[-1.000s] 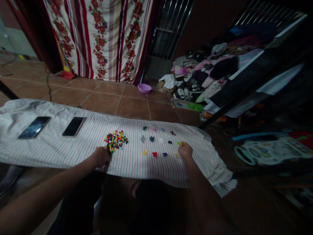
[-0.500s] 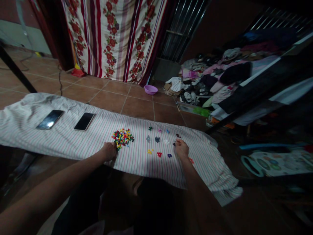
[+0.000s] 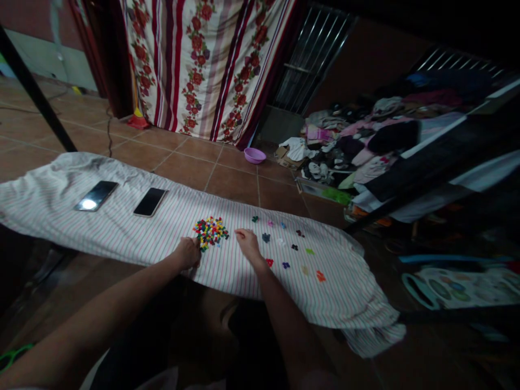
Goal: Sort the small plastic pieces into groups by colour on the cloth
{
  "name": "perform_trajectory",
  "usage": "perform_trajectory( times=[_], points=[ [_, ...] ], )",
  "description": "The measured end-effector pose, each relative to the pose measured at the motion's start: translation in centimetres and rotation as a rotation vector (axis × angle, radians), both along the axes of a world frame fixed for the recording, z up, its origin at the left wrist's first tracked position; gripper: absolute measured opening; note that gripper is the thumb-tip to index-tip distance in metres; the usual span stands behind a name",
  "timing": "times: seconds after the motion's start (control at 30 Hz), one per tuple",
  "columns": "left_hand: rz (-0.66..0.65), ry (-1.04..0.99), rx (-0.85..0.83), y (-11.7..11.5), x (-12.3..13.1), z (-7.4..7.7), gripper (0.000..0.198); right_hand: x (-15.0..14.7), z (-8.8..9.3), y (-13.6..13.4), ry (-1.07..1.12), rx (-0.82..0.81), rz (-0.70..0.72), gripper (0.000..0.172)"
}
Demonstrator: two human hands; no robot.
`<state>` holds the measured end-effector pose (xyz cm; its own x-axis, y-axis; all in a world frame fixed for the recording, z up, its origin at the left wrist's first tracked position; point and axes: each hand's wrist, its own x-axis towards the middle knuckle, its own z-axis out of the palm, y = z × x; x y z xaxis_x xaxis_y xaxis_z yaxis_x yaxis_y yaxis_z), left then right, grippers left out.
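Left grip (image 3: 189,253), right grip (image 3: 248,246), holds unclear, striped cloth (image 3: 227,273) beneath, tiled floor (image 3: 232,180), floral curtain (image 3: 207,70)

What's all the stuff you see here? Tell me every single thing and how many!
Pile: one, many-coloured bits, mid-cloth
Little groups: at least twelve, different colours, cloth's right half
Phones: two, dark screens, cloth's left half
Cloth: one, pale, striped, under these
Curtain: one, white and red, flowery, back
Broom: one, red and yellow, curtain's left
Basin: one, purple, floor
Box: one, brown, by clothes
Clothes: uncountable, mixed, back right
Toy: one, whitish, far right
Bars: several, grey, behind curtain's right
Floor: one, brown tiles
Left hand: one, bare, at pile's edge
Right hand: one, bare, between pile and groups
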<state>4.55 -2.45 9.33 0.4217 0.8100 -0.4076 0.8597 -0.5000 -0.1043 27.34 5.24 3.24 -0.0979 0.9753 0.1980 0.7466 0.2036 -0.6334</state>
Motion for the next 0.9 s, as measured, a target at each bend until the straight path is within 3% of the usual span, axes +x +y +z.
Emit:
perform_trajectory(
  times=[0.27, 0.63, 0.9],
  points=[
    [-0.012, 0.005, 0.037, 0.2, -0.1, -0.9, 0.035, -4.7, 0.1, 0.4, -0.196, -0.081, 0.041, 0.025],
    [0.022, 0.002, 0.09, 0.0, -0.2, -1.5, 0.044, -6.2, 0.8, 1.7, -0.371, -0.163, 0.022, 0.023],
    [0.015, -0.019, 0.068, 0.1, -0.2, -1.6, 0.041, -6.0, 0.2, 2.0, -0.312, -0.09, 0.034, 0.011]
  ],
)
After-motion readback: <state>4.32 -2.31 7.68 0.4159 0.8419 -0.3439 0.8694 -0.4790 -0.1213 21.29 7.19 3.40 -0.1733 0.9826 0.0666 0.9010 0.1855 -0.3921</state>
